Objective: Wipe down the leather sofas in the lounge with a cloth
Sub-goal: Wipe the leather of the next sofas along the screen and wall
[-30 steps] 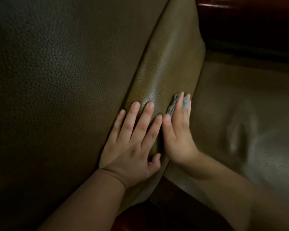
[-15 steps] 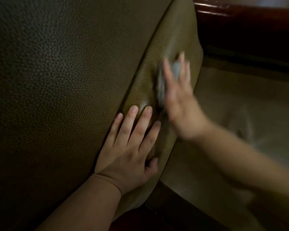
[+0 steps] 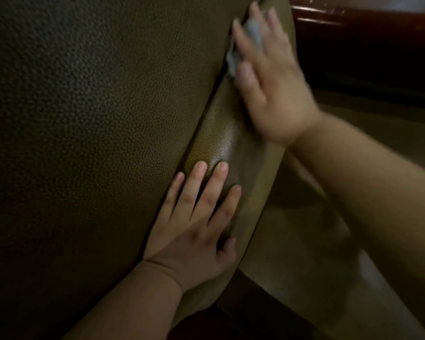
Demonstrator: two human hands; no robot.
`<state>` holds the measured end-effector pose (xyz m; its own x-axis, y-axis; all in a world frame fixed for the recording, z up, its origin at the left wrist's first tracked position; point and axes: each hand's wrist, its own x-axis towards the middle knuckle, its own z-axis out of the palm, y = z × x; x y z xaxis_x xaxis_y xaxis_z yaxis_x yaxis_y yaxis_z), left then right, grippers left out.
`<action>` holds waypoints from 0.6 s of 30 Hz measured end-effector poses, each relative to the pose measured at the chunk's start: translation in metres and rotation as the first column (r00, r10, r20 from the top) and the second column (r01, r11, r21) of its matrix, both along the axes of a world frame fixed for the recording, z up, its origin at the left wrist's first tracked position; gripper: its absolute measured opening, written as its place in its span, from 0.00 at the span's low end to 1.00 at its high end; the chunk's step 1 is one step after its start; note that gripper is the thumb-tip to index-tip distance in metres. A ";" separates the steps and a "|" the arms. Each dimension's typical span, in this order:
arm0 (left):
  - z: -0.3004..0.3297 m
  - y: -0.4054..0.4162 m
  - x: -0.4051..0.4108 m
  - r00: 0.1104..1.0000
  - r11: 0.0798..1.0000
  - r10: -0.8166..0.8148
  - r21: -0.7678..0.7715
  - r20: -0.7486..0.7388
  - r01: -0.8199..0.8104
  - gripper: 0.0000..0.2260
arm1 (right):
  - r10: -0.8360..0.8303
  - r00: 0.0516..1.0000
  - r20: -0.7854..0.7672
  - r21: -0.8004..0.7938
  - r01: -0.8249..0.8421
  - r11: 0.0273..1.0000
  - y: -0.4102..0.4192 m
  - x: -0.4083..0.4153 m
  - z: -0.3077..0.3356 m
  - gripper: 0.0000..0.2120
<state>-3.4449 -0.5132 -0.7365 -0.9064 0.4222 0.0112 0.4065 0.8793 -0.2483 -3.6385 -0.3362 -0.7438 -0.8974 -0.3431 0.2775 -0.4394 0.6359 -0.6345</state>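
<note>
Straight fingers of the right hand are pressing a pale grey cloth flat against the rounded side edge of an olive leather cushion, near 1 o'clock in the head view. The cloth is peeking out between and beside the fingers, mostly toward 10 o'clock of the palm, with the rest hidden under the hand; the hand is blurred, so how the thumb is lying cannot be told.

Over the last 1.0 second that hand is climbing the cushion edge: from a spot just beside the other hand's fingertips, through the middle of the edge, to its upper end now. That is suggesting 1 long upward stroke is nearing its finish, and this strip of leather is probably close to done, while most of the lounge's seating is likely still waiting.

The left hand, at 6 o'clock, is staying where it was, its 4 fingers spread and relaxed on the lower part of the same edge, thumb tucked toward the seam, grasping nothing and apparently steadying the cushion. The 2 hands are now well apart.

Outward, the pebbled leather panel is filling the frame from 8 to 11 o'clock, a smoother seat surface is lying at 4 o'clock, and dark polished wood trim is gleaming at 2 o'clock.
</note>
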 end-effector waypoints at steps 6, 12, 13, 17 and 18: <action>0.001 0.000 -0.001 1.000 0.999 0.005 -0.041 0.001 -0.005 0.39 | -0.121 0.967 0.225 -0.263 0.180 0.948 -0.006 -0.029 0.000 0.30; -0.002 0.001 0.001 1.000 1.000 -0.004 0.001 -0.028 0.004 0.39 | -0.001 0.990 0.138 -0.266 0.038 0.963 -0.002 0.062 -0.050 0.36; -0.003 0.000 0.001 1.000 1.000 -0.005 0.005 -0.029 0.005 0.39 | -0.040 0.981 0.190 -0.297 0.097 0.950 0.004 0.044 -0.058 0.35; -0.003 -0.001 0.000 1.000 1.000 -0.005 -0.005 -0.017 0.004 0.39 | -0.248 0.772 0.585 -0.352 0.517 0.780 0.021 -0.027 -0.074 0.37; -0.003 -0.001 0.000 1.000 1.000 -0.006 0.000 -0.018 0.006 0.38 | -0.237 0.749 0.619 -0.339 0.527 0.779 0.023 -0.029 -0.077 0.37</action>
<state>-3.4446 -0.5139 -0.7393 -0.9036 0.4275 0.0269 0.4072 0.8768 -0.2557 -3.6672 -0.3131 -0.8211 -0.9643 0.1064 -0.2423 0.2610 0.2315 -0.9372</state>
